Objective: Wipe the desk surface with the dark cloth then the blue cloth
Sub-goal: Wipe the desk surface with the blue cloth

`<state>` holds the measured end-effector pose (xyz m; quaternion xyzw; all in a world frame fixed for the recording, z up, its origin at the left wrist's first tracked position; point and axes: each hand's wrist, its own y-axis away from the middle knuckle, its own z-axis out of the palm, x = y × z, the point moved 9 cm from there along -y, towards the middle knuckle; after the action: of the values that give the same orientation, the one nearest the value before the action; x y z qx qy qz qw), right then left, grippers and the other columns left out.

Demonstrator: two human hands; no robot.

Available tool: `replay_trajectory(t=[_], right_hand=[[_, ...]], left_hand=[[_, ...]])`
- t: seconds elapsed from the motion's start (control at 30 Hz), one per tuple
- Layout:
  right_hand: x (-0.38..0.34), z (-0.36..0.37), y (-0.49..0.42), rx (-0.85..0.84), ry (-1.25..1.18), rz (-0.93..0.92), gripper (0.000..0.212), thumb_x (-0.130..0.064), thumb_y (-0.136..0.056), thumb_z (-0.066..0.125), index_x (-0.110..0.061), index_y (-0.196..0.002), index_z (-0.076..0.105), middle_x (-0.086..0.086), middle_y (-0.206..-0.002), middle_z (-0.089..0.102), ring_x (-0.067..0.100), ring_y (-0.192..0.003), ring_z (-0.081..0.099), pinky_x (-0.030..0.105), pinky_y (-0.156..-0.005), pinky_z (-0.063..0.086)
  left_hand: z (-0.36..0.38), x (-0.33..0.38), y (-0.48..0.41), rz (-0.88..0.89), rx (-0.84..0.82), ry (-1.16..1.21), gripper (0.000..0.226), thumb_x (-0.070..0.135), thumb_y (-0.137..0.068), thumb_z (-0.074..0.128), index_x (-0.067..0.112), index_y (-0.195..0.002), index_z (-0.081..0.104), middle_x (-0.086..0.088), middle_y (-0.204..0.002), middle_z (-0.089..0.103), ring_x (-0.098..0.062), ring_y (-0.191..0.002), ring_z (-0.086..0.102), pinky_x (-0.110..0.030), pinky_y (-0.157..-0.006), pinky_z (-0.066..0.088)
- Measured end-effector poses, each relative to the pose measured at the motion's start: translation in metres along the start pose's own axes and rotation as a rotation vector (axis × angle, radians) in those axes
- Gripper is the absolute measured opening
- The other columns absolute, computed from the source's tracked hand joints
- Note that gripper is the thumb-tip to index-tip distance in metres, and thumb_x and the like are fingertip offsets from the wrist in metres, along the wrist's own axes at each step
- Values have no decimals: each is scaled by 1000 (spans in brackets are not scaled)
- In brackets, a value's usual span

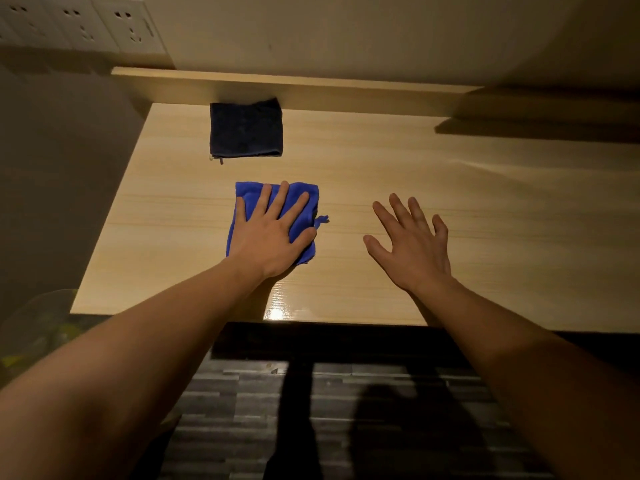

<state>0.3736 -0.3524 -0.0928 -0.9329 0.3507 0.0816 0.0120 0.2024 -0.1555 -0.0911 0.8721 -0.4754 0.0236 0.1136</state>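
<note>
From where I watch, the desk [433, 188] fills most of the view, a pale wood-grain top with a raised back ledge along its far edge; I take that ledge as my landmark. Below the desk's near edge I see dark striped flooring, and far off to the upper left a row of wall sockets [79, 26].

The dark cloth [246, 128] lies folded square, its far edge touching the ledge, toward the desk's left end. Nothing is on it and no hand is near it. The blue cloth [304, 202] lies flat on the desk nearer to me than the dark one, well apart from the ledge and a little to the right of the dark cloth.

My left hand [268, 233] presses flat on the blue cloth, fingers spread across it, palm down, not bunching or pinching the fabric. My right hand [412, 244] sits to the right of the blue cloth, fingers spread and holding nothing; I cannot tell whether it touches the wood or hovers just above it.

I judge the dark-cloth pass finished, since that cloth is parked at the ledge, and the blue-cloth pass under way. A glossy patch shows by the near edge. What remains is likely sweeping the blue cloth across the right side of the desk.
</note>
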Motion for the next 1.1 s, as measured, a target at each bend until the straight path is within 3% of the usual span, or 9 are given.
replay_trajectory(t=[0.3,0.5,0.57,0.7,0.77,1.0,1.1], right_hand=[[-2,-3,3,-12,-4,-9,74,-79,-96,14,-46,-162,15,-10,-174,9,18,-160,1,58,-123,8],[-1,-4,3,-17,7,-12,75,-79,-96,12,-45,-163,14,-9,-174,8,18,-160,1,59,-123,8],[-2,-4,4,-16,5,-17,75,-79,-96,12,-45,-163,14,-9,-174,9,19,-160,1,59,-123,8],[-2,-2,5,-16,13,-12,74,-78,-97,11,-46,-163,12,-10,-174,7,19,-160,0,58,-123,7],[-1,0,5,-23,27,-4,74,-78,-97,10,-46,-163,9,-11,-174,4,19,-160,-1,57,-123,6],[3,6,3,-27,60,2,72,-79,-97,8,-49,-162,0,-13,-172,-4,18,-160,-6,57,-124,4],[4,6,3,-51,39,-2,71,-79,-97,9,-51,-162,-1,-16,-172,-7,14,-159,-11,56,-124,0]], left_hand=[[20,20,74,14,46,-3,71,72,-101,1,41,-163,-14,8,-175,-16,-18,-161,-18,-47,-130,-11],[27,39,114,24,54,47,68,63,-103,3,35,-164,-6,6,-175,-9,-16,-161,-13,-40,-129,-13],[25,49,126,29,76,90,69,60,-104,7,32,-166,5,4,-175,1,-18,-163,-2,-40,-131,-7],[10,67,136,-1,194,365,64,53,-107,29,20,-158,50,-5,-169,38,-25,-157,33,-49,-129,25],[-4,71,117,0,230,406,63,51,-107,31,17,-154,55,-8,-166,43,-28,-153,41,-50,-126,29],[-62,72,-56,58,245,280,58,46,-112,35,23,-165,34,-7,-175,25,-25,-161,19,-47,-132,8],[-64,66,-123,68,82,135,76,71,-106,27,33,-170,11,-4,-179,-2,-27,-164,-5,-58,-129,-6]])
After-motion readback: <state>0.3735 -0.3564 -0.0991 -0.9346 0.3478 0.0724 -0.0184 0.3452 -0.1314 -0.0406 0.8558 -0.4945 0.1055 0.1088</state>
